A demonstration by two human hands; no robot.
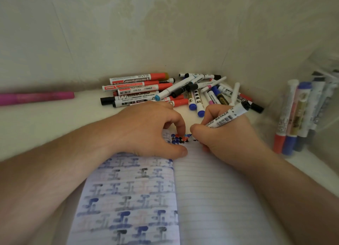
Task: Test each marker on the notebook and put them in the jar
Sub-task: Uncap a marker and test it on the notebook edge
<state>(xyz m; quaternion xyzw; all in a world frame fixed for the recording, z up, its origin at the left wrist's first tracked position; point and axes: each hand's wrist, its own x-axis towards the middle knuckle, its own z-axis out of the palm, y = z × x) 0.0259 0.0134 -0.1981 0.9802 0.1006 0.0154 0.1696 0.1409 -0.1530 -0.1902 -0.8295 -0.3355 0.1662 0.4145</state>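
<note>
- Your right hand (225,134) has its fingers curled round a black whiteboard marker (227,116), gripped like a pen with the capped-looking black end angled up and away to the right; the tip itself is hidden under your fingers, so I cannot tell whether it touches the paper.
- That grip suits the job: it puts the tip down at the top of the lined right page, just beside the patch of test marks (180,138) in black, blue and red.
- Your left hand (150,129) bends its fingers down onto the notebook (211,189), fingertips pressing beside the same patch and thumb lying along the page fold; it holds nothing, and seems there to pin the paper flat while you write.
- The left page carries rows of bled-through blue, black and faint red strokes.
- Beyond your hands, the pile of markers (170,92) lies against the wall (probably those awaiting testing), within easy reach.
- The clear jar (328,116) stands well off to your right with several markers upright inside, likely the finished ones.
- A pink marker (36,97) lies alone far left.
</note>
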